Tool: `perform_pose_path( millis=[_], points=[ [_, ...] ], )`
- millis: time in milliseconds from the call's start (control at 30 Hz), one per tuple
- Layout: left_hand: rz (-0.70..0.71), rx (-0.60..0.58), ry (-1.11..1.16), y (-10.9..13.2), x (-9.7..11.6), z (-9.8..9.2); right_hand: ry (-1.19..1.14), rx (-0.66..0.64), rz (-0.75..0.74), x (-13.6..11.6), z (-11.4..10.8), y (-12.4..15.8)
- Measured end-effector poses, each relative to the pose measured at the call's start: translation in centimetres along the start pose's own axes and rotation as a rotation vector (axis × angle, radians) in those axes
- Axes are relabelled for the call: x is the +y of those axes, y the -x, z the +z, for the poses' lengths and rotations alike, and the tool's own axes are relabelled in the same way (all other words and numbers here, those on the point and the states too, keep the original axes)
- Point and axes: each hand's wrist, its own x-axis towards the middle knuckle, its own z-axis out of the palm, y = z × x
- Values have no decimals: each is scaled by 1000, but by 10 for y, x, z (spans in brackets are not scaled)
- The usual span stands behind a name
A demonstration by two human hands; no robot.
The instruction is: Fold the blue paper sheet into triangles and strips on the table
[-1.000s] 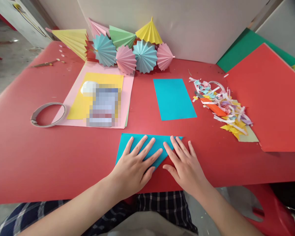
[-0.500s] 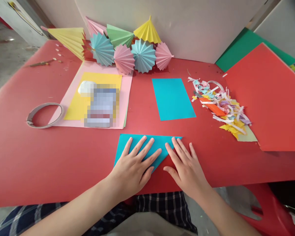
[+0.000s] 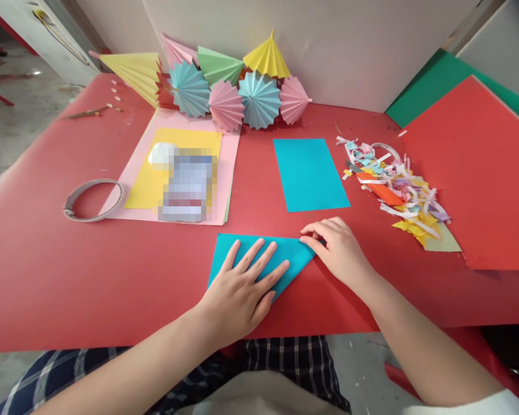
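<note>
A blue sheet of paper (image 3: 281,249) with a slanting right edge lies folded at the front of the red table. My left hand (image 3: 242,294) rests flat on it, fingers spread, covering its lower left part. At the paper's right corner, my right hand (image 3: 339,251) has its thumb and forefinger drawn together in a pinch on the top edge, the other fingers curled. That corner's tip is partly hidden under the hand. Beyond the hands, a second blue sheet (image 3: 311,176) lies flat and untouched.
Several pleated paper umbrellas (image 3: 227,106) lean against the back wall. Left are yellow paper (image 3: 145,193) on pink paper (image 3: 233,144), a blurred-out object (image 3: 185,187) and a pale ring (image 3: 71,202). Paper scraps (image 3: 398,184) and a large red sheet (image 3: 480,173) lie right.
My right hand has gone from lying flat with fingers spread to a pinch at the paper's right corner. My left hand keeps its place on the paper. The view has shifted slightly.
</note>
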Motion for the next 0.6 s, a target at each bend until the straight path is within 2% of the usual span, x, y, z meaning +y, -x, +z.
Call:
perform_pose_path(
  millis=[200,333,600],
  points=[
    [-13,19,13,1,1,-3,-12,24,35,2,-2,3],
    [-16,15,8,0,2,-2,-39,-39,72,4,-2,1],
    [-10,-1,1,1,2,-4,-52,-103,41,5,-3,-3]
  ],
)
